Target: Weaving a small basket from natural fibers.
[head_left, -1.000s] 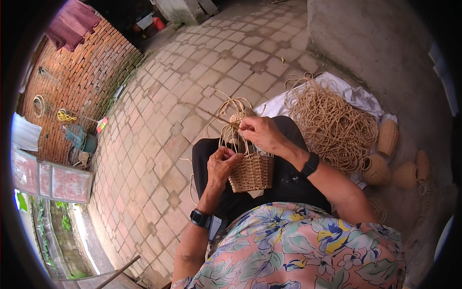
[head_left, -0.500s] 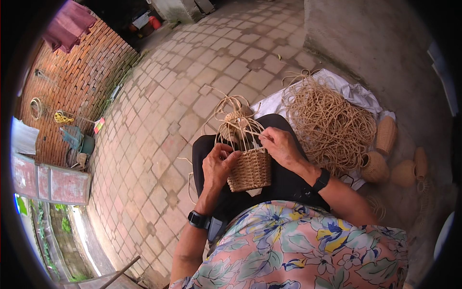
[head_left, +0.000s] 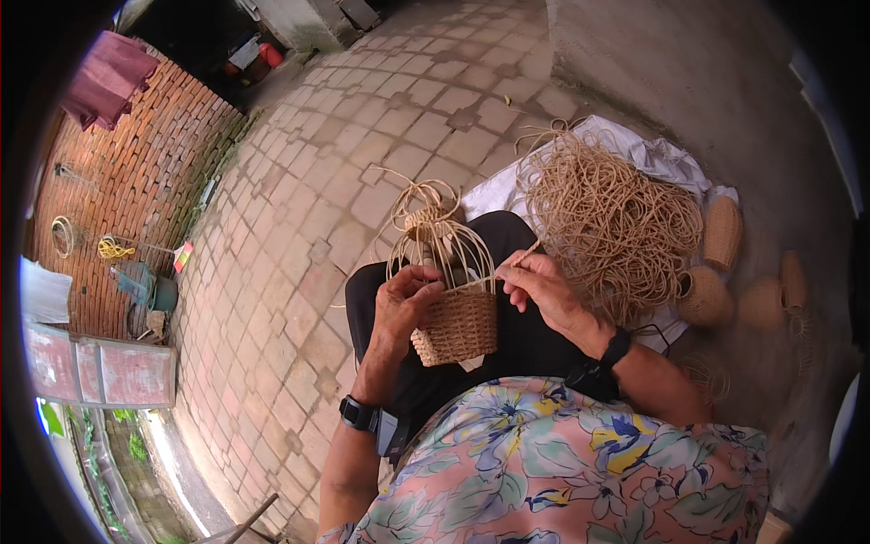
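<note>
A small tan woven basket (head_left: 462,331) rests between my thighs, with long strands (head_left: 462,249) arching and looping above its rim. A knotted bundle (head_left: 419,218) of the same material sits beyond it. My left hand (head_left: 401,308) is at the rim's left side, fingers closed on the rim and a strand there. My right hand (head_left: 548,290), just right of the basket, pinches a twisted strand (head_left: 530,249) that runs to the rim, its other fingers curled.
A white sheet (head_left: 666,145) at right holds a large tangled cord pile (head_left: 603,218). Woven pieces (head_left: 723,236) lie beside it on the ground. Grey walls (head_left: 652,54) stand beyond. At left, a brick wall (head_left: 136,181) has coils, hanging cloth and a green bucket (head_left: 164,295).
My right hand has come down from above the basket and out to the right, drawing a strand with it. My left hand stays at the rim. The view has shifted slightly.
</note>
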The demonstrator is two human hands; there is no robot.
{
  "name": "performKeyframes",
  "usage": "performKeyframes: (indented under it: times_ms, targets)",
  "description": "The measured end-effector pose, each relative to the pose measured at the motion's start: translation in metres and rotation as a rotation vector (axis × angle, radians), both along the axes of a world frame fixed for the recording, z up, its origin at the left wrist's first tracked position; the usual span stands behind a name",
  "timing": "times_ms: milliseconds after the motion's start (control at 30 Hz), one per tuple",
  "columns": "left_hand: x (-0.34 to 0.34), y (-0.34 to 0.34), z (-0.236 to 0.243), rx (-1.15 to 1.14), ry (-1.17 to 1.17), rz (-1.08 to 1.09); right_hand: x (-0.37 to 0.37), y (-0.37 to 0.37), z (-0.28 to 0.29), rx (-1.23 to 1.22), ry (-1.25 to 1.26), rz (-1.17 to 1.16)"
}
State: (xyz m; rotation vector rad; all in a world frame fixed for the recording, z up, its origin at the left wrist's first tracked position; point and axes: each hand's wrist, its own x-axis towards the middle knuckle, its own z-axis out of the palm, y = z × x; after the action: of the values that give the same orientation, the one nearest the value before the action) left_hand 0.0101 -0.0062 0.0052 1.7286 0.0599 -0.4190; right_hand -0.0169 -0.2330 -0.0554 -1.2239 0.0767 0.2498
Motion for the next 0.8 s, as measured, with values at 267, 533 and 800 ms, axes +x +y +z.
performKeyframes:
  times_ms: [267,533,800]
  targets:
    - [0.004,0.013,-0.020,0.529,-0.147,0.092,-0.012,-0.035,0.031,0.061,-0.192,0.427]
    - [0.002,0.027,0.001,0.340,0.003,-0.092,-0.022,-0.162,-0.152,-0.116,0.374,-0.350]
    - [0.017,0.022,0.024,0.343,0.288,-0.107,-0.009,-0.196,-0.282,-0.703,0.569,-0.297]
